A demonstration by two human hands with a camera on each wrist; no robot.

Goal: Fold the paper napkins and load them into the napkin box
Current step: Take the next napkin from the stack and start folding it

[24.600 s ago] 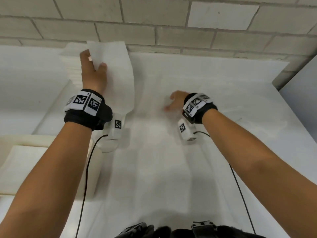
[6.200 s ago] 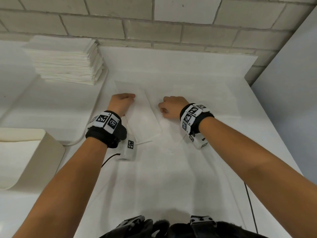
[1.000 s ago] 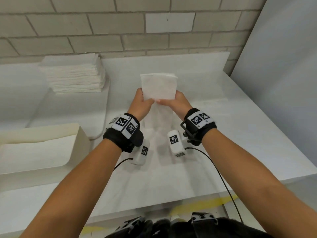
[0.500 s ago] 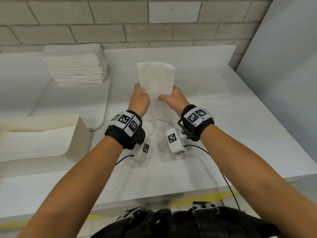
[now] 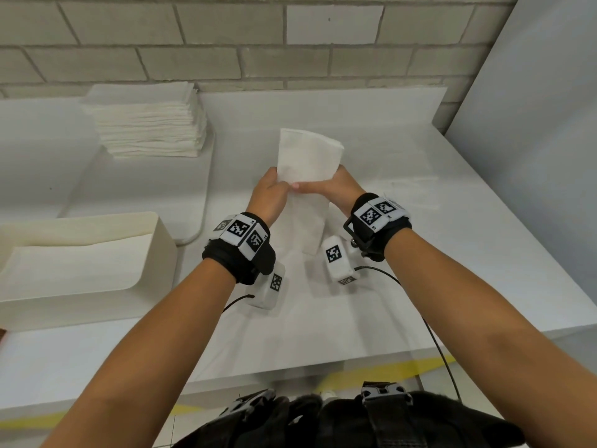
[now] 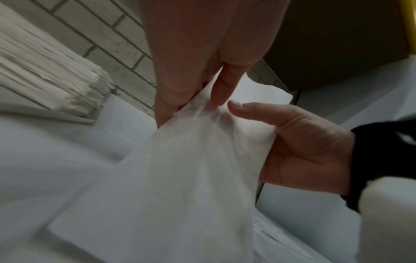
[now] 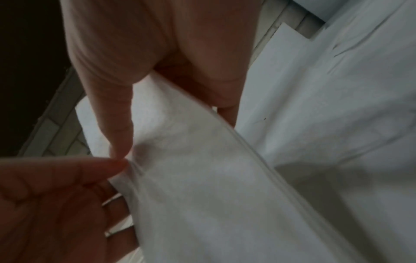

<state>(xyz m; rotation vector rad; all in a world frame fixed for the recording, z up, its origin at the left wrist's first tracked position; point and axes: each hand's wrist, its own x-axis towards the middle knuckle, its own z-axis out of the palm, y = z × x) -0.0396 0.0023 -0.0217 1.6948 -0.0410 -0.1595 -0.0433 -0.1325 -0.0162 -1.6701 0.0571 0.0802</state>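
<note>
A folded white napkin (image 5: 308,160) stands upright in the air over the middle of the table, its top leaning slightly right. My left hand (image 5: 280,186) pinches its left edge, and my right hand (image 5: 311,188) grips its right edge with the thumb across the front. The left wrist view shows my left fingers (image 6: 219,87) pinching the napkin (image 6: 191,169) and the right hand (image 6: 299,146) wrapped round its side. In the right wrist view the napkin (image 7: 213,178) hangs between my right thumb (image 7: 117,128) and my left hand (image 7: 56,195). The cream napkin box (image 5: 161,250) sits at the left with napkins inside (image 5: 74,263).
A tall stack of unfolded napkins (image 5: 145,124) lies on a white tray (image 5: 197,202) at the back left. A brick wall runs behind the table and a grey panel (image 5: 533,124) stands on the right. The table's front edge is close to my body.
The napkin has dropped slightly and tilted to the right. My right thumb has slid across its front towards my left hand. Both hands still hold it.
</note>
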